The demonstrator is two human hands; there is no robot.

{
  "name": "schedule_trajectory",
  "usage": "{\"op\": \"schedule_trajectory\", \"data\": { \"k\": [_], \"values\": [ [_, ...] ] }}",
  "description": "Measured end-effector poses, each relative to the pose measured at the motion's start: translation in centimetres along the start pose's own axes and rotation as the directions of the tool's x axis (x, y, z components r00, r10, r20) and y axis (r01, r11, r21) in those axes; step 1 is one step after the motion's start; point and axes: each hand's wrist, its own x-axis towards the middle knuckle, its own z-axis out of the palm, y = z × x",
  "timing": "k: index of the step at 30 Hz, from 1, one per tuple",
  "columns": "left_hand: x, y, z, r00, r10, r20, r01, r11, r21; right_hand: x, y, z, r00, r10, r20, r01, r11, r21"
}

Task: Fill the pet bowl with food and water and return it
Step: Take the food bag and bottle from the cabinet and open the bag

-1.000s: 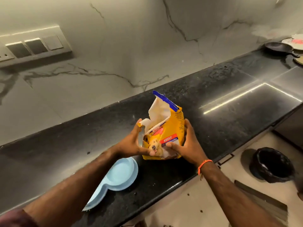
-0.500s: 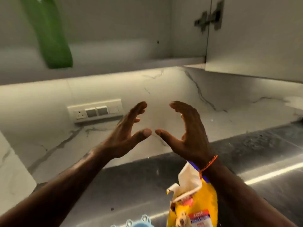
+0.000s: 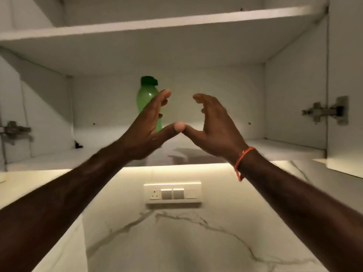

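Note:
A green bottle (image 3: 146, 96) with a dark green cap stands upright on the lower shelf of the open wall cabinet. My left hand (image 3: 149, 126) is raised in front of it with relaxed fingers and covers its lower part; whether it touches the bottle I cannot tell. My right hand (image 3: 214, 124), with an orange thread at the wrist, is raised beside it, fingers loosely bent, holding nothing. The two thumb tips almost meet. The food bag and the pet bowl are out of view.
The white cabinet has a lower shelf (image 3: 275, 148) and an upper shelf (image 3: 176, 22). Door hinges sit at the left (image 3: 13, 130) and right (image 3: 324, 111). A switch plate (image 3: 172, 194) is on the marble wall below.
Both hands let go of the yellow food bag on the counter and rose toward the open cabinet. The view tilted up, so the bag and blue bowl dropped out of sight.

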Motion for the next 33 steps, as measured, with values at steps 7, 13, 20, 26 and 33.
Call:
{"op": "schedule_trajectory", "data": {
  "k": [7,13,20,26,33],
  "values": [
    [4.2,-8.3,-4.3,0.984,-0.160,-0.073,0.169,0.977,0.128,9.3,0.7,6.6,0.962,0.130,0.239,-0.119,0.991,-0.058],
    [6.4,-15.0,-4.5,0.882,-0.472,0.020,0.452,0.855,0.254,14.8,2.6,12.6,0.853,0.318,0.413,-0.360,0.932,0.026],
    [6.2,-18.0,-1.5,0.833,-0.437,0.340,0.500,0.857,-0.122,15.5,4.1,18.1,0.754,0.344,0.559,-0.474,0.874,0.102],
    [6.1,-18.2,-1.8,0.891,-0.326,0.317,0.396,0.899,-0.187,15.1,4.1,18.5,0.794,0.283,0.538,-0.448,0.871,0.203],
    [4.7,-15.4,-2.6,0.907,-0.361,0.216,0.405,0.890,-0.211,13.7,1.8,16.5,0.848,0.294,0.441,-0.456,0.829,0.324]
  ]
}}
